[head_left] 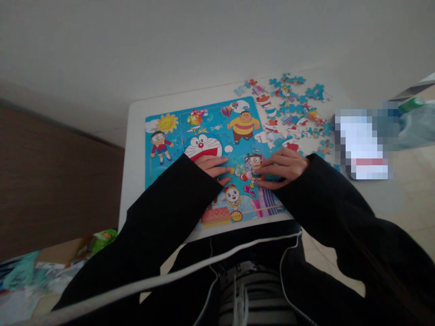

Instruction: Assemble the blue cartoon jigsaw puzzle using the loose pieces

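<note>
A blue cartoon jigsaw puzzle (204, 108) lies on a small white table, with characters, balloons and a sun printed on it. My left hand (213, 166) rests on the middle of the puzzle, fingers stretched out flat beside the big blue-and-white cat face. My right hand (284, 166) is on the puzzle's right side, its fingers and thumb apart over a boy figure with spiky hair (254, 162). I make out no loose piece in either hand. Both wrists are covered by black sleeves.
Many loose puzzle pieces (287, 108) are scattered at the table's right and back. A phone (360, 140), blurred out, lies at the right near a clear plastic bottle (418, 124). A white cord (163, 278) crosses in front of my lap. Bags (102, 240) lie at lower left.
</note>
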Action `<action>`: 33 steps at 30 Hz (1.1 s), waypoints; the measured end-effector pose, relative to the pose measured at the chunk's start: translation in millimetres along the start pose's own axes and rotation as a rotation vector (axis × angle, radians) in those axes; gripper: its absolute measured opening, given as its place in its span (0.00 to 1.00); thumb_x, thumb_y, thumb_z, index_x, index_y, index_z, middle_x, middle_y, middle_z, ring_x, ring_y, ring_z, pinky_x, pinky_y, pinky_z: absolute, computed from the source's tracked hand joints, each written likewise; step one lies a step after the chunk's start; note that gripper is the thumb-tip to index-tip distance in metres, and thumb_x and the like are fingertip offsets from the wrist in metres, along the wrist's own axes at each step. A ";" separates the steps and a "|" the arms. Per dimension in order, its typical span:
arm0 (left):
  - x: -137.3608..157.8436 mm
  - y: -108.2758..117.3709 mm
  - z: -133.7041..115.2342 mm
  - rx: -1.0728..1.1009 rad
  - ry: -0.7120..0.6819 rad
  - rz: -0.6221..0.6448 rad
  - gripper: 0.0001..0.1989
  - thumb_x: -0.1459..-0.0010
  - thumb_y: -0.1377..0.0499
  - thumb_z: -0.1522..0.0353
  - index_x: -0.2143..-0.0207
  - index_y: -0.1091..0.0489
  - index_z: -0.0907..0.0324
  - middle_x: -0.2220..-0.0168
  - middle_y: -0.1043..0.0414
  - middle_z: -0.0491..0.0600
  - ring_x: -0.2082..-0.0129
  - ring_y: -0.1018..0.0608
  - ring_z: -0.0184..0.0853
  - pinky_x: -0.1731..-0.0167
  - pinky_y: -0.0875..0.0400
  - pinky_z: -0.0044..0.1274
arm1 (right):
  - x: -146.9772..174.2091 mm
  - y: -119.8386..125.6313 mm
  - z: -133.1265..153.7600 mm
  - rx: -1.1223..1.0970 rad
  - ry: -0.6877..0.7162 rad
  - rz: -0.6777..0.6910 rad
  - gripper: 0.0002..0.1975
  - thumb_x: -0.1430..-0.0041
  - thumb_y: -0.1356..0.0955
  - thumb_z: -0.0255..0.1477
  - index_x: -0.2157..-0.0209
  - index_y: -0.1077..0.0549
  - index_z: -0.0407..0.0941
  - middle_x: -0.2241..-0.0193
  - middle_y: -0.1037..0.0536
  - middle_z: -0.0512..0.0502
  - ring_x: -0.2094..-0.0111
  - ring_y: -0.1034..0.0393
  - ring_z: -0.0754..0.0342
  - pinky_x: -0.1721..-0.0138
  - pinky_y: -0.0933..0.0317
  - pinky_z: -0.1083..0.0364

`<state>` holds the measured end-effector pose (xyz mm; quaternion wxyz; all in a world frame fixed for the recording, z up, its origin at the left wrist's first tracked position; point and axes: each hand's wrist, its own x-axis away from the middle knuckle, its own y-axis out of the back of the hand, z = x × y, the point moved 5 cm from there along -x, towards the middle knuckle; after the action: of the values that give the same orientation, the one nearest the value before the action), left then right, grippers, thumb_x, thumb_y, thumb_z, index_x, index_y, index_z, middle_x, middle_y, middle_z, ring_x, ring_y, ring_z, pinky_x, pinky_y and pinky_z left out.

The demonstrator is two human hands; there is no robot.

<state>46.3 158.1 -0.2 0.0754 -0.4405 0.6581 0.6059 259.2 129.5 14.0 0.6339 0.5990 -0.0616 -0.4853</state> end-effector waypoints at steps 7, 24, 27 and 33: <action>-1.8 8.4 6.0 -0.019 0.097 0.117 0.11 0.42 0.41 0.63 0.60 0.26 0.58 0.56 0.24 0.52 0.58 0.22 0.35 0.58 0.24 0.30 | 21.1 36.3 -5.6 0.071 -0.189 -0.047 0.05 0.43 0.31 0.34 0.67 0.22 0.53 0.71 0.20 0.52 0.70 0.27 0.54 0.64 0.32 0.52; 3.4 8.7 35.5 -0.219 0.157 0.083 0.11 0.38 0.46 0.60 0.62 0.26 0.53 0.56 0.24 0.42 0.59 0.22 0.37 0.60 0.23 0.30 | 74.8 98.7 -24.5 0.260 -0.425 -0.274 0.05 0.44 0.31 0.28 0.67 0.22 0.48 0.74 0.21 0.49 0.77 0.29 0.53 0.75 0.34 0.54; 6.2 10.3 36.6 -0.239 0.152 0.109 0.10 0.38 0.46 0.61 0.61 0.26 0.52 0.54 0.25 0.41 0.58 0.22 0.37 0.59 0.25 0.31 | 81.7 114.1 -35.0 0.282 -0.444 -0.292 0.04 0.45 0.31 0.28 0.67 0.22 0.49 0.75 0.22 0.49 0.77 0.29 0.53 0.76 0.35 0.54; -0.9 24.1 29.7 -0.333 0.208 0.150 0.11 0.38 0.47 0.64 0.57 0.27 0.52 0.51 0.27 0.45 0.54 0.23 0.46 0.48 0.35 0.46 | 98.0 131.1 -52.9 0.270 -0.523 -0.299 0.06 0.44 0.33 0.30 0.68 0.23 0.48 0.73 0.21 0.49 0.76 0.27 0.54 0.75 0.33 0.55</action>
<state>17.7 181.2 10.5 -0.1123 -0.4569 0.5842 0.6613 416.2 74.3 57.5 0.4334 0.5352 -0.1974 -0.6977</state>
